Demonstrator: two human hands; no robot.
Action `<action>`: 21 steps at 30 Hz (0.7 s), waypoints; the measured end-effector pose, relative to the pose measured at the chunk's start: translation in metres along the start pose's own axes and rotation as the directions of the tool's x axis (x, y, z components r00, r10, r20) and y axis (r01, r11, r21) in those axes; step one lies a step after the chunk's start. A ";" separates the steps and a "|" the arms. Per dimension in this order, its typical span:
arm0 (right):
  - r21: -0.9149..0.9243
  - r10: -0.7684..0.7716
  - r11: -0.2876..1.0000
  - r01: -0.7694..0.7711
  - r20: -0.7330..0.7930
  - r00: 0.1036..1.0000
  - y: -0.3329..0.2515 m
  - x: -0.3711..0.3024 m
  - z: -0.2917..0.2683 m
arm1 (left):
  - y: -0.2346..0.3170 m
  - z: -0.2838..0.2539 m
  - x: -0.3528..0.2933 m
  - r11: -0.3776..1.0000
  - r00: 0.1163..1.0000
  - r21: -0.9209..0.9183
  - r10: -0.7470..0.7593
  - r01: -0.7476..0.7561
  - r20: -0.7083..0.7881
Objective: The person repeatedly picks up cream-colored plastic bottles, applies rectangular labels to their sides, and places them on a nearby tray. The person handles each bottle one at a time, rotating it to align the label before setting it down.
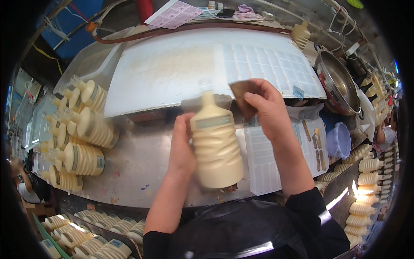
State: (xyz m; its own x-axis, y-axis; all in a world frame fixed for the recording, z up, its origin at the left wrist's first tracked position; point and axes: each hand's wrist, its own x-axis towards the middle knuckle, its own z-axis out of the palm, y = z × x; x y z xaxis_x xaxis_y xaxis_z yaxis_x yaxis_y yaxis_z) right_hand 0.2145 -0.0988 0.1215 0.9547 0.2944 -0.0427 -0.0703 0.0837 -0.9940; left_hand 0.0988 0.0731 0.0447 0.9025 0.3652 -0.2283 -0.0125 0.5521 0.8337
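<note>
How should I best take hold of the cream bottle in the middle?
Probably grip the cream bottle around its ribbed body, coming from the left, where the left hand is. The broad, ridged sides should give good purchase; the narrow neck points away from the person.

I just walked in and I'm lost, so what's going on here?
A person's left hand holds a cream ribbed bottle by its left side. The right hand pinches a flat brown piece near the bottle, apart from it. More bottles lie piled at the left, and a translucent tray sits to the right.
</note>
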 end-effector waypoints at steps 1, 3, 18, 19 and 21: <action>-0.126 -0.141 0.982 0.141 0.004 0.990 0.003 0.000 0.010 | -0.002 0.004 0.000 1.000 1.000 -0.027 0.001 -0.001 -0.016; -0.352 -0.370 0.859 0.372 0.076 0.926 -0.001 -0.007 0.040 | -0.004 0.003 0.003 1.000 1.000 0.016 0.023 -0.023 0.012; -0.511 -0.381 0.780 0.360 0.069 0.922 0.056 0.007 -0.003 | -0.007 0.004 -0.008 0.996 0.999 0.082 -0.024 0.022 0.024; -0.517 -0.373 0.778 0.357 0.079 0.925 0.051 0.007 -0.002 | -0.005 0.004 -0.011 0.997 0.999 0.074 -0.031 0.029 0.022; -0.402 -0.378 0.838 0.370 0.063 0.924 0.040 0.003 0.004 | -0.015 -0.004 -0.016 0.979 0.992 0.186 0.064 -0.084 0.110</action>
State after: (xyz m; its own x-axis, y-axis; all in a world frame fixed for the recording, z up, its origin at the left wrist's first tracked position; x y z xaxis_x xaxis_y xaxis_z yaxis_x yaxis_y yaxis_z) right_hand 0.2132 -0.0906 0.0816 0.8903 0.3000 0.3427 0.4107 -0.2033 -0.8888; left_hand 0.0834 0.0617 0.0336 0.9416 0.3153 -0.1180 -0.0079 0.3709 0.9286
